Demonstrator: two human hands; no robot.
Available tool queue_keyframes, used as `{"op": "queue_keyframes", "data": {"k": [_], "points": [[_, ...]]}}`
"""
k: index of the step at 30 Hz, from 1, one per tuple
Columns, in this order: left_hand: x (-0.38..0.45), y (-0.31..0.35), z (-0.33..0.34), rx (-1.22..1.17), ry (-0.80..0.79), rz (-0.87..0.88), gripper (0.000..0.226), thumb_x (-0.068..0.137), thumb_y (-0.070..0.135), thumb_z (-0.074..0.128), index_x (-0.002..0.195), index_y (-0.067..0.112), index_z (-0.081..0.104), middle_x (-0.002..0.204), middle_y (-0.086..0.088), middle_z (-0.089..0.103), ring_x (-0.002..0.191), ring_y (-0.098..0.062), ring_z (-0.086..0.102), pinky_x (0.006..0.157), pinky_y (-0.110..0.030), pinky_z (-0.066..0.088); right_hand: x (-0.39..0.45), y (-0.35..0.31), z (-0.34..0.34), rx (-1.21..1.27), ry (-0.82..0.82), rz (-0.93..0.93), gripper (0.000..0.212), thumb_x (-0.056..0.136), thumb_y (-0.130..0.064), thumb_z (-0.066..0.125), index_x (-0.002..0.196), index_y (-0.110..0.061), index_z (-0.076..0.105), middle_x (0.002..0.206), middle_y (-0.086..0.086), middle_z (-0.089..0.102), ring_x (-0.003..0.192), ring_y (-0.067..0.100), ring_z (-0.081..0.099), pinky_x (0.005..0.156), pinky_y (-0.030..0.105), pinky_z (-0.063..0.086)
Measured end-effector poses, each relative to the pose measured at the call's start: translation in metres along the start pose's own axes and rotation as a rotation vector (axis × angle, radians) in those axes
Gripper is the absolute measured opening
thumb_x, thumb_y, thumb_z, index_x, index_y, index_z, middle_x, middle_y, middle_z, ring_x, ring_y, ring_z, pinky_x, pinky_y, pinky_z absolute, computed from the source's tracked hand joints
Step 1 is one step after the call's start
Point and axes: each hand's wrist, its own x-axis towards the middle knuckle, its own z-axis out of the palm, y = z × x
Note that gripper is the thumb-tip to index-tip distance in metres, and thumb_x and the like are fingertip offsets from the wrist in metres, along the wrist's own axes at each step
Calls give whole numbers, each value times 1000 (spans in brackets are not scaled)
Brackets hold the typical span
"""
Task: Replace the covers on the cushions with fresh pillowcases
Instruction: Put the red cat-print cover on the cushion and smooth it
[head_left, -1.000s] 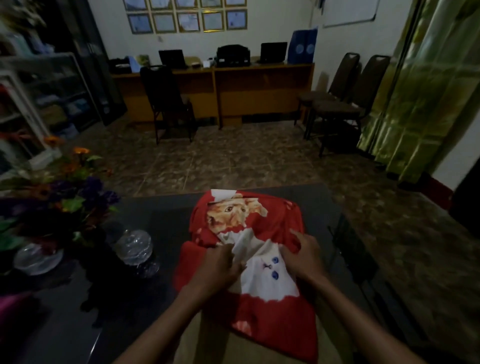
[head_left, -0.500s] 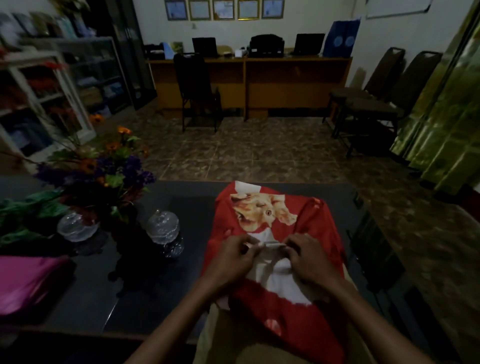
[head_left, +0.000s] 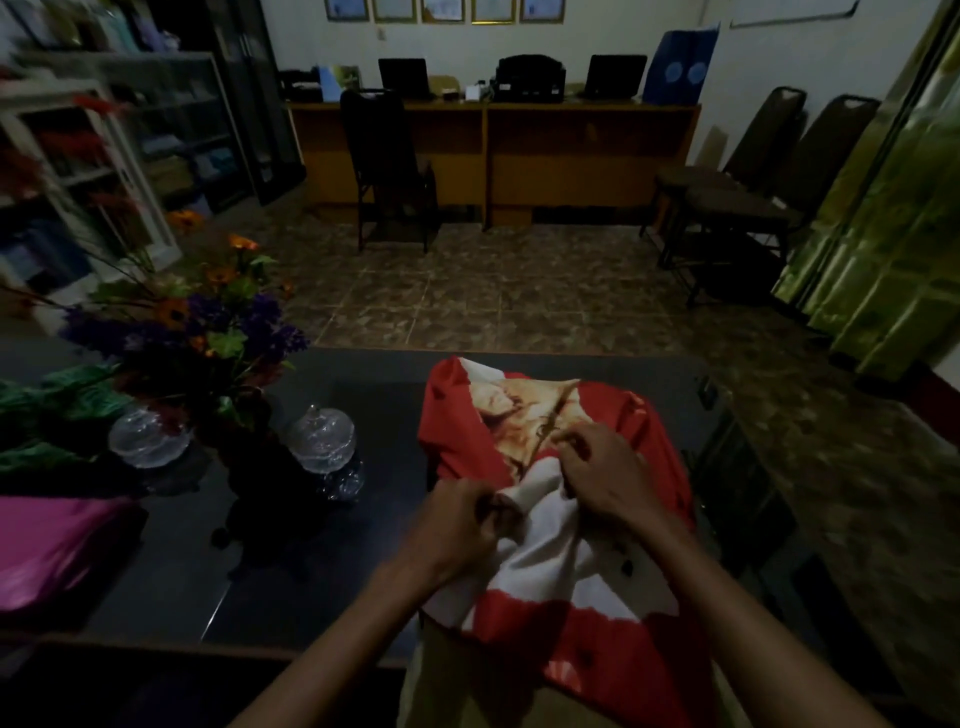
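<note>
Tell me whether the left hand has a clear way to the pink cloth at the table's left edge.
Probably yes. The left hand grips the red pillowcase; bare dark table lies between it and the pink cloth, with the vase standing farther back.

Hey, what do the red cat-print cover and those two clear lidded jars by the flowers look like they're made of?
The red cat-print cover looks like soft matte woven fabric: it bunches into folds where the left hand and right hand pinch it. The two clear lidded jars seem to be cut glass or clear plastic: see-through, faceted, with glints. The dim light leaves it open.
</note>
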Motion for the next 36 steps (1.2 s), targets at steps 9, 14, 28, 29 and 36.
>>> {"op": "queue_keyframes", "data": {"k": [9,14,28,29,36], "points": [[-17,-4,-9,-106,-196,-75,29,86,36,54,69,13,57,59,4,57,52,-9,50,51,-34,39,3,-8,30,-143,-15,-20,12,76,-8,69,81,-16,77,76,1,75,75,20,72,65,33,59],[16,-5,-14,-180,96,-144,32,98,25,48,122,20,68,116,0,71,104,-13,65,94,-30,50,-6,6,-10,-339,-210,49,24,79,-25,62,59,-15,53,68,9,61,75,30,68,56,26,38],[3,12,29,-77,73,-154,11,88,20,67,89,18,78,82,1,75,73,-11,68,66,-32,56,-12,15,36,-130,-32,65,38,81,-31,68,115,-38,54,126,1,48,116,32,50,94,47,48],[-2,12,33,-73,60,-132,12,89,20,66,90,18,78,83,1,76,72,-10,68,66,-34,56,-13,15,41,-141,-6,88,35,81,-27,66,112,-38,54,125,1,49,116,31,49,95,48,47],[-11,5,27,-120,3,-61,35,80,46,59,105,26,72,85,11,73,71,-1,65,63,-26,52,-21,20,41,-88,148,30,28,90,-19,65,70,-30,48,84,-8,54,88,19,55,73,32,39]]}}
